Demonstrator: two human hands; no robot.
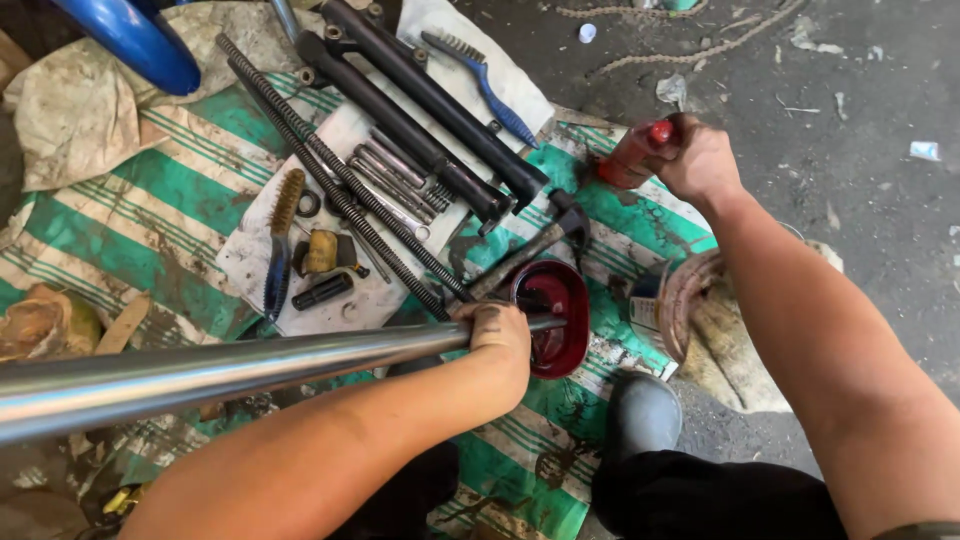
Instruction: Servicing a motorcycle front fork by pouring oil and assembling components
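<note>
Two hands in use, each closed on something. Left hand [497, 335] is fisted around a long polished steel tube [200, 375]; the tube runs from the fist out toward the person's left, and its short tip pokes past the knuckles over a dark red bowl [565, 325]. Right hand [697, 160], well apart and farther out, is wrapped around a red bottle [632, 155], tilted, resting near the edge of a green striped tarp [170, 215]. Ahead of the left hand: a hammer [535, 245], two long coil springs [330, 180], two black tubes [420, 110] on a white cloth [255, 255]. Blue-handled wire brush [480, 75] beyond them.
</note>
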